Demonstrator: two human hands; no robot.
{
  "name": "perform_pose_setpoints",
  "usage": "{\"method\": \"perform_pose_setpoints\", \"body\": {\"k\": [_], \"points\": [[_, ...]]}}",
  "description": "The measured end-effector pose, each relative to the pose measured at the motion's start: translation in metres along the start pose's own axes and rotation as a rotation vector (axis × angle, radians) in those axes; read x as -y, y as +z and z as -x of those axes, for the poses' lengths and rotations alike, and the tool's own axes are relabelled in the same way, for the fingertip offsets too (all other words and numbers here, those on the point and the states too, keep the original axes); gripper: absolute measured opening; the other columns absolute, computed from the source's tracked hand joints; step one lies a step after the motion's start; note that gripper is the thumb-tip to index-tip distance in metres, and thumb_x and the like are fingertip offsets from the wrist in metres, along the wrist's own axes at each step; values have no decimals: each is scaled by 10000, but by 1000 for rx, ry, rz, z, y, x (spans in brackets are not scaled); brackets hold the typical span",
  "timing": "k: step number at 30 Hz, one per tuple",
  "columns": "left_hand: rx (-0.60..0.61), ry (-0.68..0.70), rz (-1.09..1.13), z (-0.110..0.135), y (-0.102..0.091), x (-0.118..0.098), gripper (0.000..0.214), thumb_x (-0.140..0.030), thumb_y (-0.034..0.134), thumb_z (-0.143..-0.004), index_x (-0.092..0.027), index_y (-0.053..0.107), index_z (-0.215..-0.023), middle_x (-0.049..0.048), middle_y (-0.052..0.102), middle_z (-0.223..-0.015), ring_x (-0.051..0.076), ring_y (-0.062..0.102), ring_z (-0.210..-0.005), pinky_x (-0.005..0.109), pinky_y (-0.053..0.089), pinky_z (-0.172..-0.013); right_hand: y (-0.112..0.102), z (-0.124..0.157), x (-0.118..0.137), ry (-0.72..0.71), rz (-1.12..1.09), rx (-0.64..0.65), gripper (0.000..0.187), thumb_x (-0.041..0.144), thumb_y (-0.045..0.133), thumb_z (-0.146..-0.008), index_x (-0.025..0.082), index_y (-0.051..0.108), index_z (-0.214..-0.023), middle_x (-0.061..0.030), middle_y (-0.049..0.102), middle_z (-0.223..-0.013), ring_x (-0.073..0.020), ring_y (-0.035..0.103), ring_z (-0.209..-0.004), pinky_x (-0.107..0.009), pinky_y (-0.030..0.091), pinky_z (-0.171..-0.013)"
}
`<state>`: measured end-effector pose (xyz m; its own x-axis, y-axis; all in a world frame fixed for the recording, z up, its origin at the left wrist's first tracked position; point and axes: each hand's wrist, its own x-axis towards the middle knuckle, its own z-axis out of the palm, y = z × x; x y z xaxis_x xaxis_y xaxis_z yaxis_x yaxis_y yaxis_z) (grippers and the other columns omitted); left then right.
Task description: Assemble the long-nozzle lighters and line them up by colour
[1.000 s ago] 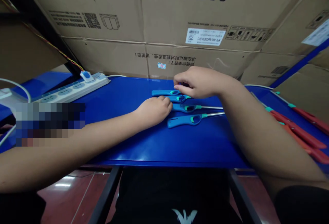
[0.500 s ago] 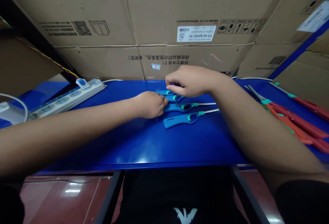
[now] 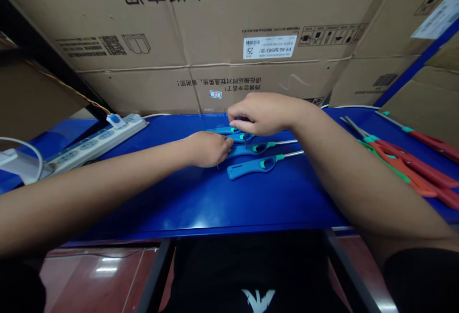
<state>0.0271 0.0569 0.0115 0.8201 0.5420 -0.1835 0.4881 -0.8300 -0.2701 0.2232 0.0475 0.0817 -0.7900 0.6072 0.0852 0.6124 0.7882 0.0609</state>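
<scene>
Several blue long-necked lighters lie side by side on the blue table (image 3: pixel 201 198), their metal tubes pointing right. My left hand (image 3: pixel 211 149) is closed, its fingers curled down over the handle end of a blue lighter (image 3: pixel 245 150). A thin tip shows below that hand. My right hand (image 3: pixel 253 113) is bent down in a pinch above the rear lighters; a small dark piece shows beneath its fingers, too hidden to name. The nearest lighter (image 3: pixel 247 168) lies untouched, with a green collar and trigger guard. The rear lighters' tubes are hidden by my right hand and wrist.
At the right lie red, orange and green lighters (image 3: pixel 409 160). A white power strip (image 3: pixel 93 143) with plugs and cables stands at the left. A large cardboard box (image 3: pixel 201 40) with upside-down print forms the back wall. The table's front edge is close to my body.
The view has shifted slightly. Both hands keep nearly the same places over the blue lighters, and the lighters lie as before.
</scene>
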Motion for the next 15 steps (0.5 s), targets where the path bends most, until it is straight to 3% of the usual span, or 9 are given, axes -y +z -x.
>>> {"method": "perform_pose_setpoints", "body": {"k": [11,15], "points": [[-60,-172,-76,-1,2,-13,446,-342,336,-1013,-132,703,-870,147,699,-743,277,680,-690,343,440,-598,2,-2,-1,-11,-2,-10,257,306,467,-940,187,695,-947,-34,676,-786,-146,481,-641,-302,267,-618],[-91,-148,-95,0,1,-14,432,-363,344,-1008,-119,700,-978,162,722,-852,297,696,-774,366,463,-648,4,-3,-2,-9,-2,-16,272,321,458,-949,186,694,-943,-35,668,-765,-148,476,-630,-307,264,-614]]}}
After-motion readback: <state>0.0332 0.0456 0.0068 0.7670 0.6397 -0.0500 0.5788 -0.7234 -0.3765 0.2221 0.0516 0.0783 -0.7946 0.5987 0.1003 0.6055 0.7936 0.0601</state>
